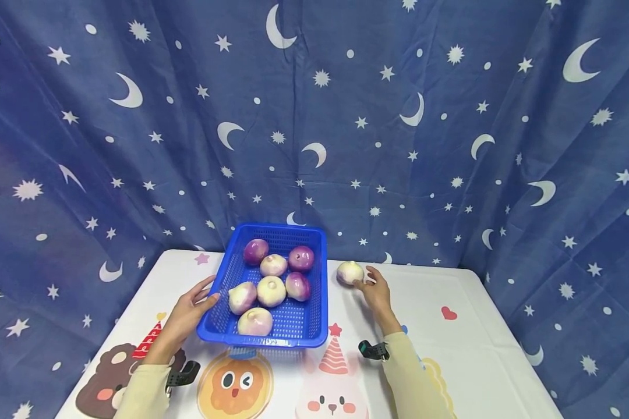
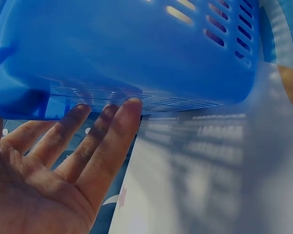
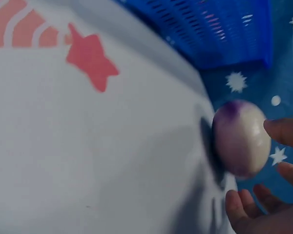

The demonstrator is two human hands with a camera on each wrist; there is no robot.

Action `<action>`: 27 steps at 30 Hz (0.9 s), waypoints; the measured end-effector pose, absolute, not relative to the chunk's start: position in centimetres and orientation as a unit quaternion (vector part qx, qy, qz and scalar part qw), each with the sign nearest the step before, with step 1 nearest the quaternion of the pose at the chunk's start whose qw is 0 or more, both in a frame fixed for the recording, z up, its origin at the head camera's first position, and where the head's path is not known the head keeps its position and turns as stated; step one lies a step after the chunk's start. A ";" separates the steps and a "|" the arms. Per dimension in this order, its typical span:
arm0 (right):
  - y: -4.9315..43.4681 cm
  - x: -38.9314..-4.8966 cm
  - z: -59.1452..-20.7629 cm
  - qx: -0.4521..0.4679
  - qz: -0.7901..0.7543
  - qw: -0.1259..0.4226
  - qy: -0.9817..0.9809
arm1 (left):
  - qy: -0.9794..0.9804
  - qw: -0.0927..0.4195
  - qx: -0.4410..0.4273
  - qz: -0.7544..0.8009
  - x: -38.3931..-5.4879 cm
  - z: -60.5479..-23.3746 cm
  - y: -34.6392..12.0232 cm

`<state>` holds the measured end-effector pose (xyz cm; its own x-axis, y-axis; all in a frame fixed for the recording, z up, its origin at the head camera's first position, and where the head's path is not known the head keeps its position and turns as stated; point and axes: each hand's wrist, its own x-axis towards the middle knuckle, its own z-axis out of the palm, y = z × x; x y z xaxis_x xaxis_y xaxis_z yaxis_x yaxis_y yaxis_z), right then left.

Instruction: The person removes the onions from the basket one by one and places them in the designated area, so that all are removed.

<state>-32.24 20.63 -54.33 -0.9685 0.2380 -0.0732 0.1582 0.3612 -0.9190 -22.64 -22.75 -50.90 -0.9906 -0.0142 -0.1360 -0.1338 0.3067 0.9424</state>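
My left hand (image 1: pixel 187 314) is at the left side of a blue plastic basket (image 1: pixel 321 331); its thumb lies at the rim and its fairly straight fingers meet the outer wall, as the left wrist view shows. Inside the basket lie several purple-and-white onions (image 1: pixel 271 291), some pale side up, others purple. To the right of the basket, one more onion (image 1: pixel 350 271) rests near the table's back edge. My right hand (image 1: pixel 376 294) is beside this onion, fingers spread and loosely bent around its right side. In the right wrist view, the fingertips are close to the onion (image 3: pixel 241 139).
The table has a white cloth (image 1: pixel 482 349) printed with cartoon animals and a red heart. Behind its back edge hangs a blue curtain (image 1: pixel 346 192) with moons and stars. Black straps with small devices (image 1: pixel 373 350) are on both wrists.
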 end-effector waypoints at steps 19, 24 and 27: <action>20.3 -29.4 -48.0 -0.054 0.549 0.089 -0.829 | 0.807 0.047 -0.054 0.586 -22.9 -51.0 -22.9; 19.4 -28.3 -46.1 -0.034 0.556 0.107 -0.824 | 0.806 0.053 -0.055 0.587 -22.9 -51.1 -22.9; 19.0 -27.8 -45.5 -0.012 0.550 0.121 -0.826 | 0.806 0.053 -0.053 0.587 -22.9 -51.2 -22.9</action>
